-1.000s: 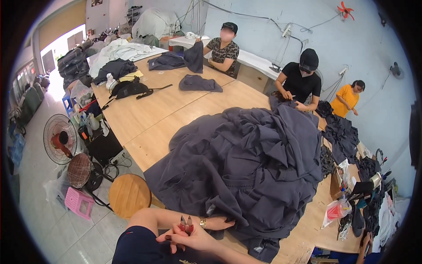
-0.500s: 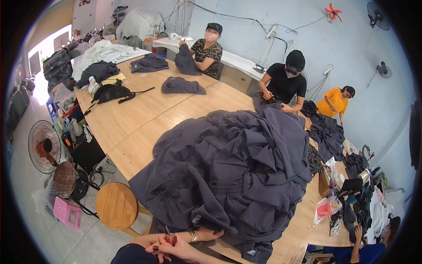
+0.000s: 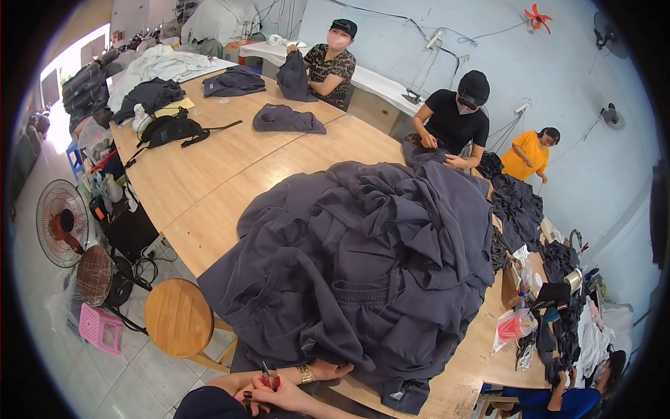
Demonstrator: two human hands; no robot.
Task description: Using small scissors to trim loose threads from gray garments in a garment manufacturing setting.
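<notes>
At the lower edge, about six o'clock, the right hand [image 3: 283, 397] is closed around small red-handled snips [image 3: 270, 379], blades pointing up. The left hand [image 3: 333, 371], with a gold watch [image 3: 306, 374] on its wrist, reaches toward three o'clock and presses against the foot of the pile [image 3: 363, 258]; whether its fingers pinch cloth I cannot tell, since the hand sits right at the rim. A dark garment [image 3: 209, 405] lies under both forearms.

The pile of dark grey clothes fills the middle of the wooden table [image 3: 202, 181], just at twelve o'clock from the hands. A round stool [image 3: 179, 318] stands at ten o'clock, with a fan [image 3: 61, 222] farther out. Three other people work at the table's far side, from twelve to two o'clock.
</notes>
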